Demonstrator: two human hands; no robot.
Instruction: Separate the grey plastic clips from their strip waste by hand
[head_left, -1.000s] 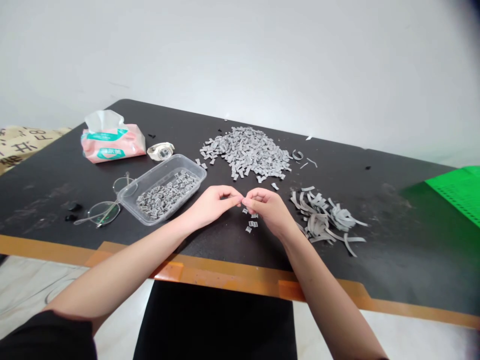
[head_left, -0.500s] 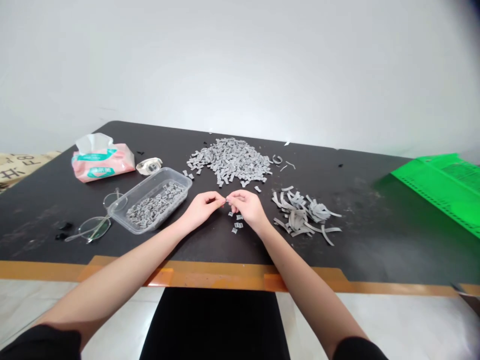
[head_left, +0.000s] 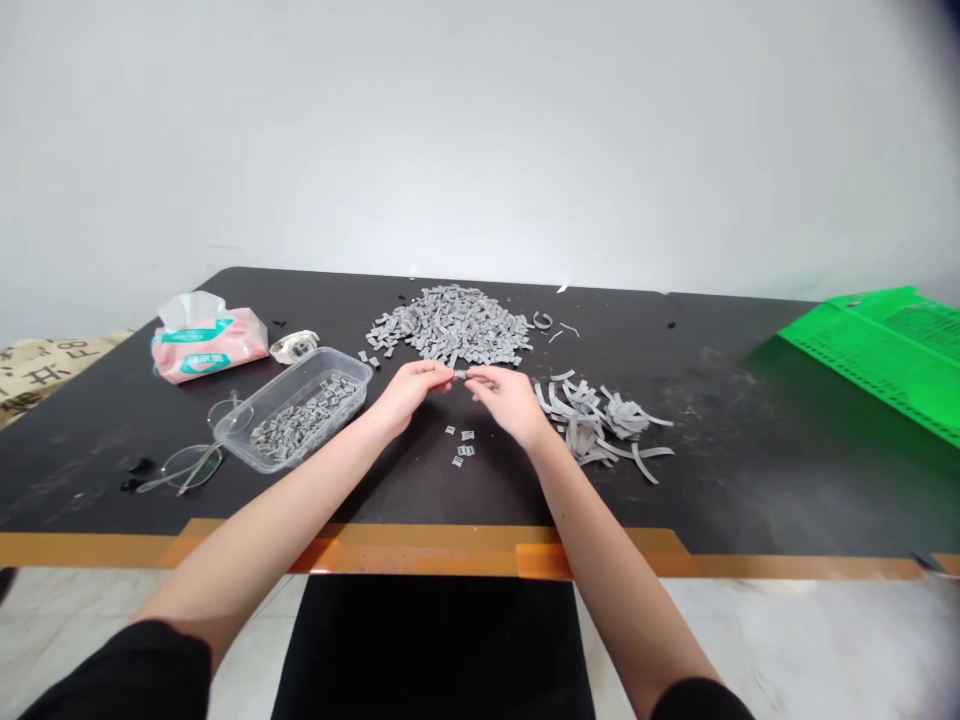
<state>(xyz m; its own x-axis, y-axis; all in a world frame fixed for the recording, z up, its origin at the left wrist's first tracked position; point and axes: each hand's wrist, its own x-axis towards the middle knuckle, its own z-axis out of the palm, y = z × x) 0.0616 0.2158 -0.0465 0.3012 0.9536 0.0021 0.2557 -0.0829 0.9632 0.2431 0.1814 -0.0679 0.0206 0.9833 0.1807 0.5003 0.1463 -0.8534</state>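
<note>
Grey piece (head_left: 459,374) sits between both hands at table center, too small to make out its exact shape. Left hand (head_left: 411,392) is curled, its fingers closed toward the piece from 9 o'clock. Right hand (head_left: 510,400) comes in from 3 o'clock, with thumb and fingers pressed together in a pinch at the same spot; the piece looks held by both, and the fingertips nearly meet around it. Loose pieces (head_left: 460,447) lie on the black table (head_left: 750,470) at 6 o'clock from the hands, near but not touching. Big pile (head_left: 450,325) of the same grey bits sits at 12 o'clock, just past the fingertips. Cut strips (head_left: 600,425) lie in a heap at 3 o'clock, just beside right hand. Plastic tray (head_left: 330,358) at 9 o'clock, just beside left wrist, holds more grey bits (head_left: 304,420). Glasses (head_left: 191,468) lie further out at 8 o'clock, tissue pack (head_left: 210,345) and watch (head_left: 295,346) at 10 o'clock. Green mat (head_left: 885,350) sits on the table at far 3 o'clock. Orange strip (head_left: 420,560) runs along the near table edge.
</note>
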